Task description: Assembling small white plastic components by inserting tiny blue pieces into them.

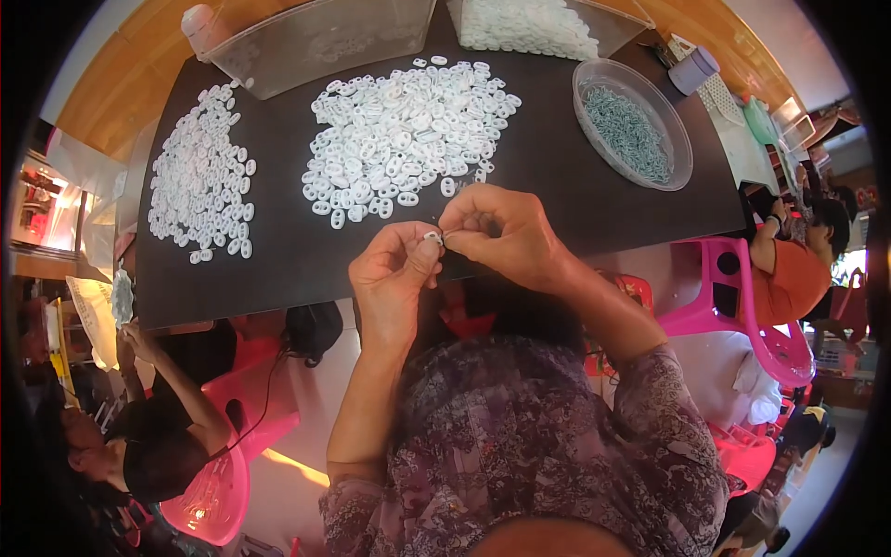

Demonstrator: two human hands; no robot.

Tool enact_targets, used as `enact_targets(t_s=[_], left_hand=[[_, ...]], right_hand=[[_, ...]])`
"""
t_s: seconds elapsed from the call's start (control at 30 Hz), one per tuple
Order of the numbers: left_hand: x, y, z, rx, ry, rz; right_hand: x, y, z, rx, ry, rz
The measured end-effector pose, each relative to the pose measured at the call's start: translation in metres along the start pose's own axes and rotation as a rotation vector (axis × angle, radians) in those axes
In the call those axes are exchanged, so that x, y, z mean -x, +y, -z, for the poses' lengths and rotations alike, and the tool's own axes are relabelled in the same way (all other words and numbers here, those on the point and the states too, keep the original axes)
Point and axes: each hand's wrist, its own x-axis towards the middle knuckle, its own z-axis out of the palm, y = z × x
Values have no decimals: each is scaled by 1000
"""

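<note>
My left hand (390,269) is closed, pinching a small white oval plastic piece (432,238) between thumb and fingertips. My right hand (510,237) meets it from the right, its thumb and forefinger pressed together at the piece. A thin dark tip shows by those fingers, but what they hold is too small to name. Just beyond both hands lies a big heap of white oval pieces with two holes (408,130). A second, flatter spread of such pieces (200,176) is at the left of the dark table (278,278).
A round clear tray (682,153) holds many small grey-green metal pins or screws (626,135). Two clear bins (325,46) stand along the far edge, the right one holding white pieces (524,28). A lidded container (693,70) stands far right. People sit on pink chairs (719,278) at both sides.
</note>
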Motion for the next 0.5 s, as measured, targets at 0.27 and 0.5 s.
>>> enact_targets(t_s=[0.27,0.5], left_hand=[[2,1,1,-121,14,-13],[3,0,6,-215,-6,-55]], right_hand=[[1,2,0,54,-24,0],[-1,3,-1,49,-56,-8]])
